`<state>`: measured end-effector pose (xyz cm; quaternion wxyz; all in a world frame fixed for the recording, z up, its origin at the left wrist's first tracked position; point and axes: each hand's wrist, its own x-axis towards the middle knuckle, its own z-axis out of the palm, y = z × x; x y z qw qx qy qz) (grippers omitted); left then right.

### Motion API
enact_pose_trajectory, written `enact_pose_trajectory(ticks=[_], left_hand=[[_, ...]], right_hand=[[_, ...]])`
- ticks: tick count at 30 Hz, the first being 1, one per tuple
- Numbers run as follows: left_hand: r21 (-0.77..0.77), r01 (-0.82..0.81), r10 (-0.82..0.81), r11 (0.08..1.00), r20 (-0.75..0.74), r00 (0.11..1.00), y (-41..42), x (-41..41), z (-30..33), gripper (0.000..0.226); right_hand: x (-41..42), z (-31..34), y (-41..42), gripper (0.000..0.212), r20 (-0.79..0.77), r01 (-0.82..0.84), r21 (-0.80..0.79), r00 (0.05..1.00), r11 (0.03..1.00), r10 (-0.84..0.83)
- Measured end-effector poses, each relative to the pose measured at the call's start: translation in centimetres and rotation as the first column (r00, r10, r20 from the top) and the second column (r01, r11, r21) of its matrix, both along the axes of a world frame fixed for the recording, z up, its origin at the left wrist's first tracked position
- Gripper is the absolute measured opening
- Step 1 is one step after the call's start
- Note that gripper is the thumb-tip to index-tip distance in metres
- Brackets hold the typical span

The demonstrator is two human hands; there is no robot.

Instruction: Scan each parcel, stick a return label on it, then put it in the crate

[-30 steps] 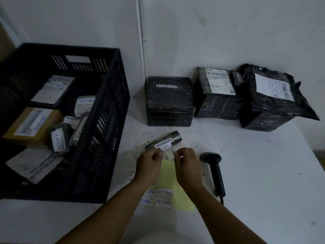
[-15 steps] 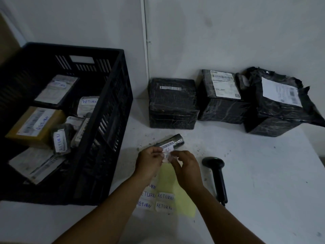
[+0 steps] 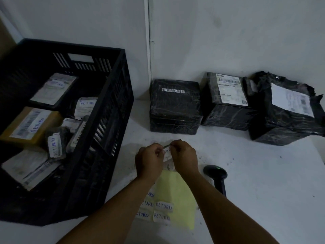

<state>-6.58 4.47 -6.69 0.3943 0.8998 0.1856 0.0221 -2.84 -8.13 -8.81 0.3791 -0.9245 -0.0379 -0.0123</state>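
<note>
My left hand and my right hand meet at the middle of the white table. Between their fingertips they pinch a white return label. The small dark roll-shaped parcel lies under my hands and is almost wholly hidden. Just below my hands lies a yellow backing sheet with several handwritten "RETURN" stickers at its near end. The black barcode scanner lies on the table to the right of my right hand. The black crate stands at the left and holds several labelled parcels.
Against the back wall stand three black-wrapped parcels: one with a barcode strip, one with a shipping label, and a crumpled one at the far right. The bare white tabletop stretches to the right of the scanner.
My hands have closed together over the small parcel, which now hides beneath them. The label is held up between both sets of fingertips. The camera has tilted slightly.
</note>
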Motion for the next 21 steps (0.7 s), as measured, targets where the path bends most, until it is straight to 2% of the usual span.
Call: enact_pose_trajectory(ticks=[4,7,9,11,13,15,16,18,21], left_hand=[[0.188,0.032,-0.026,0.982,-0.036,0.999,0.2,0.4,-0.8,0.013],[0.215,0.038,-0.041,0.976,0.013,0.999,0.2,0.4,-1.3,0.013],[0.223,0.028,-0.036,0.974,0.029,0.999,0.2,0.5,-1.6,0.017],[0.189,-0.031,0.031,0.981,0.003,1.000,0.3,0.6,-1.9,0.034],[0.126,-0.150,0.161,0.981,-0.090,0.983,0.7,0.6,-2.2,0.057],[0.018,-0.255,0.252,0.967,-0.235,0.939,1.2,0.6,-2.6,0.070],[-0.056,-0.297,0.269,0.953,-0.292,0.918,1.3,0.7,-2.7,0.068],[-0.169,-0.353,0.284,0.920,-0.333,0.899,1.4,0.8,-2.7,0.048],[-0.200,-0.358,0.288,0.912,-0.310,0.906,1.5,0.9,-2.6,0.032]], right_hand=[[0.7,-1.0,0.4,0.013,0.005,-0.030,-0.076,1.000,0.997,0.031],[0.7,-1.7,0.6,0.013,0.013,-0.045,-0.132,0.999,0.990,0.048],[0.5,-1.9,0.6,0.019,0.038,0.012,-0.164,0.999,0.986,-0.006],[0.5,-2.1,0.4,0.039,0.038,0.099,-0.217,0.995,0.971,-0.093],[0.6,-2.1,0.3,0.060,-0.048,0.147,-0.237,0.985,0.960,-0.163],[0.8,-2.3,0.3,0.063,-0.147,0.166,-0.198,0.969,0.966,-0.197],[1.0,-2.3,0.2,0.056,-0.171,0.166,-0.168,0.966,0.972,-0.195],[1.4,-2.4,0.2,0.044,-0.196,0.175,-0.090,0.962,0.980,-0.189],[2.0,-2.3,0.2,0.039,-0.241,0.212,-0.022,0.947,0.977,-0.211]])
